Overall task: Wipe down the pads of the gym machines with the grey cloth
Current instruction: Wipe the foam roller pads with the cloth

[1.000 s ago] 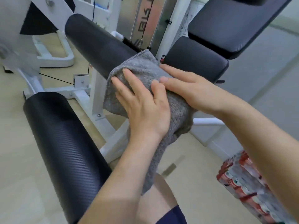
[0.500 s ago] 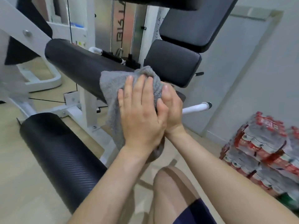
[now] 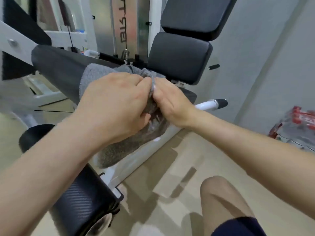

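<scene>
The left hand (image 3: 115, 106) and right hand (image 3: 170, 101) are now clutching the grey cloth (image 3: 105, 71) with curled fingers, knuckles nearly meeting — a second ago both were lying flat on it, fingers straight. The cloth is wrapping the right end of the upper roller pad (image 3: 58, 68), its loose tail hanging below the hands. The flat rubbing is giving way to a gripping wipe round the roller's end, so this pad is probably nearing done — the lower roller pad (image 3: 81, 193), seat pad (image 3: 179, 55) and back pad (image 3: 192, 14) are likely waiting their turn.
</scene>
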Tool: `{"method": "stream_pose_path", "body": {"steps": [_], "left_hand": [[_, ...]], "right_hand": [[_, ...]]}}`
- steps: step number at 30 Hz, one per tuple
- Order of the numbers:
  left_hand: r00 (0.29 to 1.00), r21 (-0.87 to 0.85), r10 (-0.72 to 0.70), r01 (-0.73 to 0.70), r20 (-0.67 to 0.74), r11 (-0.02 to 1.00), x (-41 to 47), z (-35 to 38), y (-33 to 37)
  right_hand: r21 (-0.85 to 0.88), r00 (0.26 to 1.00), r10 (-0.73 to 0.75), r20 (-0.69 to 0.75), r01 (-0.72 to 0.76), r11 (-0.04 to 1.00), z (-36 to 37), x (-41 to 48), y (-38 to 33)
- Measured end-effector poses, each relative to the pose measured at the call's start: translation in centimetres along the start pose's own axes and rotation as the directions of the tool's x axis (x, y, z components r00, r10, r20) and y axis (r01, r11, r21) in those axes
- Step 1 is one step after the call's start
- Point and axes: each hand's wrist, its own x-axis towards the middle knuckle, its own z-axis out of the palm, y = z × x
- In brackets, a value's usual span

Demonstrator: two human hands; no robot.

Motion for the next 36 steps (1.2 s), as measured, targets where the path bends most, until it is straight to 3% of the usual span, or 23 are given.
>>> {"method": "stream_pose_path", "body": {"steps": [1, 3, 6, 9, 12, 20, 28, 33, 36], "left_hand": [[1.000, 0.064, 0.010, -0.011, 0.015, 0.998, 0.7, -0.2, 0.2], [0.998, 0.209, 0.033, -0.044, 0.058, 0.977, 2.1, 0.1, 1.3], [0.990, 0.420, 0.020, -0.079, 0.142, 0.904, 4.1, 1.3, 3.7], [0.989, 0.468, -0.009, -0.064, 0.151, 0.881, 5.7, 2.7, 5.6], [0.981, 0.489, 0.056, -0.143, 0.188, 0.860, 7.2, 3.8, 6.1], [0.953, 0.457, 0.120, -0.241, 0.277, 0.856, 14.6, 10.2, 9.9], [0.808, 0.135, 0.228, -0.352, 0.543, 0.926, 21.9, 15.8, 10.8], [0.790, 0.108, 0.281, -0.399, 0.545, 0.911, 26.7, 20.6, 13.7], [0.748, 0.097, 0.274, -0.410, 0.604, 0.907, 29.3, 23.3, 15.0]], "right_hand": [[0.035, 0.982, -0.026, 0.185, 0.020, 0.999, -1.9, 0.4, 0.5], [0.005, 0.872, -0.040, 0.488, 0.044, 0.999, -4.7, 1.4, 2.0], [-0.142, 0.766, -0.093, 0.637, 0.235, 0.962, -5.8, 2.2, 4.7], [-0.140, 0.749, -0.149, 0.645, 0.307, 0.941, -5.9, 3.0, 7.0], [-0.158, 0.761, -0.169, 0.627, 0.337, 0.928, -6.7, 2.7, 9.7], [-0.254, 0.754, -0.009, 0.657, 0.233, 0.939, -8.6, 0.4, 18.0], [-0.272, 0.826, 0.139, 0.547, 0.018, 0.962, -9.5, -2.7, 24.7], [-0.348, 0.759, 0.348, 0.551, -0.170, 0.922, -9.8, -3.9, 28.3], [-0.347, 0.673, 0.425, 0.606, -0.257, 0.902, -9.3, -4.2, 29.3]]}}
